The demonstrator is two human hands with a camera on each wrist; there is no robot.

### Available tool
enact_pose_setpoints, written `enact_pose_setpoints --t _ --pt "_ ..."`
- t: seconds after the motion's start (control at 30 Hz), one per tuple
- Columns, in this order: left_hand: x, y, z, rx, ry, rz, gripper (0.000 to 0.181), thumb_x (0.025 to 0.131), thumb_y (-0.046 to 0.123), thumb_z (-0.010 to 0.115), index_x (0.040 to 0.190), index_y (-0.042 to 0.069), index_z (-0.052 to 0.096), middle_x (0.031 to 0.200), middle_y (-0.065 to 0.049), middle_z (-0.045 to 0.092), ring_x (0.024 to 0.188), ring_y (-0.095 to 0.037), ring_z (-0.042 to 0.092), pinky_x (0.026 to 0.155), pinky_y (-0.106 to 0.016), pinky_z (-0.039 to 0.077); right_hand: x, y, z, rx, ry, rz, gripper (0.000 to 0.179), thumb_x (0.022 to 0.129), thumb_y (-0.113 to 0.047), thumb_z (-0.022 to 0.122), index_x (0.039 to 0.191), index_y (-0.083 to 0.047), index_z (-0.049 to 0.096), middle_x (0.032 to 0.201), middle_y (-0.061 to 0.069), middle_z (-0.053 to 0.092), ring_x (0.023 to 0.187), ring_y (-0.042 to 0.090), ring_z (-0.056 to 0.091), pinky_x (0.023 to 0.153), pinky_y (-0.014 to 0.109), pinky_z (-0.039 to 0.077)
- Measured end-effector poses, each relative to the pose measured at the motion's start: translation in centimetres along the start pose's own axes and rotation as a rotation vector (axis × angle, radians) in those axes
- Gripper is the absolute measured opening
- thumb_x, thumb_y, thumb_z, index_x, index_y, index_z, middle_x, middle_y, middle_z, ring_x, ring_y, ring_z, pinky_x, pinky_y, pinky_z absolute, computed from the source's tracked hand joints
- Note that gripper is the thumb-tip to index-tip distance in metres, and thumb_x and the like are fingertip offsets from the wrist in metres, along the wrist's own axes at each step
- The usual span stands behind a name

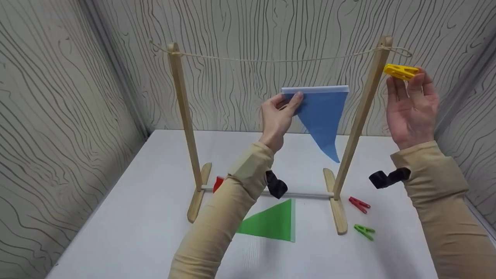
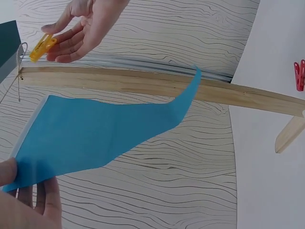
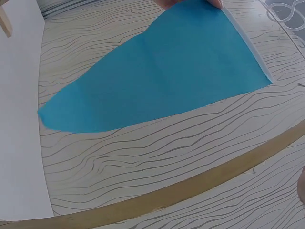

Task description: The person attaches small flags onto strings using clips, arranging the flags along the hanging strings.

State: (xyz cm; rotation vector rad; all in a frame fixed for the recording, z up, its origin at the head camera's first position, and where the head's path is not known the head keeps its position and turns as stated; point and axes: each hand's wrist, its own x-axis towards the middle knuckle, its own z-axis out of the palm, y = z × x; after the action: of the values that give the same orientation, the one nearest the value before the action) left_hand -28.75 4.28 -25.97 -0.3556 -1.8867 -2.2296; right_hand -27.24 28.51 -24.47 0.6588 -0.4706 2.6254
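Note:
My left hand pinches a blue triangular pennant near the left end of its white top band, thumb in front. The pennant hangs below the string, its tip curling at the bottom. In my right hand a yellow clothespin is held between thumb and fingers, just right of the right wooden post. From the left wrist view, the clothespin appears near the string's knotted end. The right wrist view shows the pennant large, with only a sliver of the right hand.
A green pennant lies on the white table in front of the stand's crossbar. A bit of red pennant shows behind the left sleeve. Red and green clothespins lie right of the stand. The left post stands opposite.

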Motion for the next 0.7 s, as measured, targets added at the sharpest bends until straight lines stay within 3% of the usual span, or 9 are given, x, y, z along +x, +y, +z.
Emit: enact_pose_setpoints --t 0.17,0.33,0.6,0.7 --pt "0.1 0.3 0.3 0.012 0.011 0.013 0.027 0.097 0.023 0.069 0.113 0.002 0.072 0.116 -0.012 0.072 0.107 -0.016 0.071 0.095 -0.023 0.055 0.3 0.0 0.9 0.017 -0.020 -0.044 0.029 0.088 0.006 0.068 0.114 0.011 0.056 0.112 0.023 0.058 0.098 0.037 0.062 0.089 0.038 0.059" --pt "0.3 0.7 0.7 0.017 0.018 0.029 0.025 0.096 0.023 0.069 0.111 0.002 0.072 0.113 -0.011 0.072 0.103 -0.014 0.070 0.093 -0.022 0.055 0.7 -0.1 1.8 -0.041 -0.045 -0.100 0.028 0.087 0.008 0.068 0.113 0.012 0.057 0.110 0.024 0.059 0.098 0.036 0.062 0.087 0.037 0.060" --pt "0.5 1.3 1.3 -0.003 0.018 0.035 0.026 0.096 0.022 0.069 0.112 0.002 0.073 0.113 -0.011 0.072 0.103 -0.015 0.071 0.091 -0.020 0.056 1.5 0.1 3.2 -0.265 -0.090 -0.237 0.021 0.089 0.013 0.064 0.109 0.015 0.056 0.106 0.020 0.057 0.099 0.030 0.056 0.079 0.033 0.053" --pt "0.5 1.5 1.6 -0.029 0.012 0.036 0.026 0.097 0.021 0.069 0.113 0.001 0.072 0.114 -0.013 0.071 0.104 -0.018 0.071 0.090 -0.021 0.057 1.9 0.2 3.8 -0.401 -0.128 -0.293 0.015 0.091 0.015 0.060 0.106 0.016 0.060 0.110 0.020 0.057 0.100 0.029 0.055 0.082 0.032 0.052"
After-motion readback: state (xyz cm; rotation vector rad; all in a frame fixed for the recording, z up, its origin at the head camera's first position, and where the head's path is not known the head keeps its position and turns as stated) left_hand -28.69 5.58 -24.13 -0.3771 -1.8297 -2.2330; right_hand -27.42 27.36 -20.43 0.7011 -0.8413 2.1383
